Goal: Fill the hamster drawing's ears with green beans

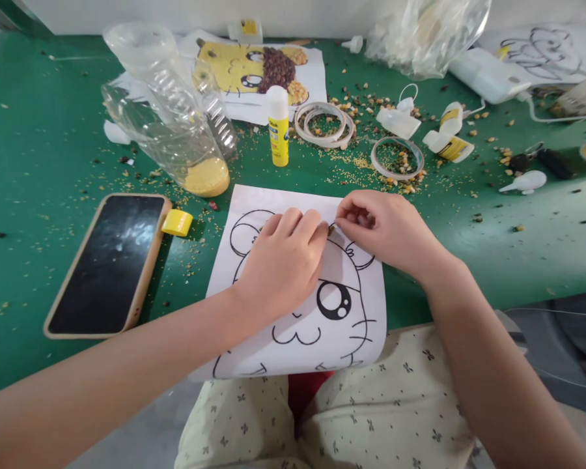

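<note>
A white sheet with a cartoon hamster line drawing (295,339) lies in front of me, its lower edge over the table's front edge. My left hand (286,260) rests on the drawing with its fingers curled near the top of the head, covering one eye. Beside it, my right hand (383,228) is closed in a pinch at the upper right of the sheet, close to an ear. A tiny dark and yellowish bit (331,229) shows between the two hands. Whatever the fingertips hold is hidden or too small to name.
Behind the sheet stand a glue stick (279,133) and tape rolls (325,124). At left are a phone (110,264), a yellow cap (177,223) and cut plastic bottles (176,124) with yellow grain. Loose seeds, small glue bottles (449,144) and a partly seed-covered picture (229,71) lie farther back.
</note>
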`<state>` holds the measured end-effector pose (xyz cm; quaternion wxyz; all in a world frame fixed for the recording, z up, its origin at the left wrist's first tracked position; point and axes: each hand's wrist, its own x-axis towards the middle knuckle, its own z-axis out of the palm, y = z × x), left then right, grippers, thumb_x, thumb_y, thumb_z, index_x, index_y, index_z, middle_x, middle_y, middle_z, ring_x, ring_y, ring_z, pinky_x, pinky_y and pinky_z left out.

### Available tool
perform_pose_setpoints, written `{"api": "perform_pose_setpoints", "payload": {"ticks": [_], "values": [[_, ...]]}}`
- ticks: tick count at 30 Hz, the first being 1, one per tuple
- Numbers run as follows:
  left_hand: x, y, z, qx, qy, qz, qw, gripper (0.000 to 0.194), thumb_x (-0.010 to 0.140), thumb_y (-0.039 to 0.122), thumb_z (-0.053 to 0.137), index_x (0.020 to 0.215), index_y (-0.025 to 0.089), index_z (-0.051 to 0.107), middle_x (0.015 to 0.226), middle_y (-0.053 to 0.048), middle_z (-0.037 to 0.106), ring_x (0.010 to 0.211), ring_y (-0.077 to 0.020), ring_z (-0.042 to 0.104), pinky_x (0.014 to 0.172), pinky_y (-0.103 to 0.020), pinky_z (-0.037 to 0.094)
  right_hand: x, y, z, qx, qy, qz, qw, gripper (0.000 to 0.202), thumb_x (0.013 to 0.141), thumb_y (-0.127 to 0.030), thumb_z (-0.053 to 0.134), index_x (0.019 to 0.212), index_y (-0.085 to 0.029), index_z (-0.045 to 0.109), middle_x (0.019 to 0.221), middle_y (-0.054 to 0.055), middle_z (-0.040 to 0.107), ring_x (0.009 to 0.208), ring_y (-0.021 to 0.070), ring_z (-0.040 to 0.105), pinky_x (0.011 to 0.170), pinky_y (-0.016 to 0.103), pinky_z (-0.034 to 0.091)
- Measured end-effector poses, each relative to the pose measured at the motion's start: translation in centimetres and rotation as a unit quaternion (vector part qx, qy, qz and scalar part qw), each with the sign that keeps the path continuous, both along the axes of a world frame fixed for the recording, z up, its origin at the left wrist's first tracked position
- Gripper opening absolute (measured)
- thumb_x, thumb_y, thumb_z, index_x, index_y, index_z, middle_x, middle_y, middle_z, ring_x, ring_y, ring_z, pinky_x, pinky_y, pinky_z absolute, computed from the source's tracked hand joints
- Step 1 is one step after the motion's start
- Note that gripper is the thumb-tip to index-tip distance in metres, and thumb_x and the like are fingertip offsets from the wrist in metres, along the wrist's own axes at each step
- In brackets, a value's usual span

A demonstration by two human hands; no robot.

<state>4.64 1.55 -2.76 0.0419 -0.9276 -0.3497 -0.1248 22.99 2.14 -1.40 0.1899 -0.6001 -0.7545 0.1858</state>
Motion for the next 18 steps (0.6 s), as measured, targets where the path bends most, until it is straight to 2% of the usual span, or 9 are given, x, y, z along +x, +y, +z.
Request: {"api": "perform_pose_setpoints", "payload": {"ticks": [4,18], "values": [[-0.05,-0.05,0.02,0.0,0.001,0.001,1.0,0.031,0.084,0.016,0.042,0.112,0.011,0.056,0.097,-0.009,0.055,0.088,-0.0246,0.047,0.075,-0.037,0.041,0.16,0.01,0.09,-0.02,0.025,0.01,0.999,0.004,0.076,-0.021,0.053,0.076,-0.02,0.057,0.073,-0.002,0.059,0.062,0.0097,0.048,0.053,0.023,0.031],[-0.01,-0.07,-0.01,-0.002,-0.006,-0.001,1.0,0.03,0.085,0.015,0.042,0.111,0.011,0.056,0.097,-0.01,0.055,0.089,-0.0247,0.048,0.075,-0.038,0.04,-0.03,-0.03,0.06,-0.012,-0.005,0.004,1.0,0.005,0.076,-0.023,0.053,0.076,-0.02,0.057,0.072,-0.001,0.059,0.062,0.0103,0.047,0.053,0.023,0.028]]}}
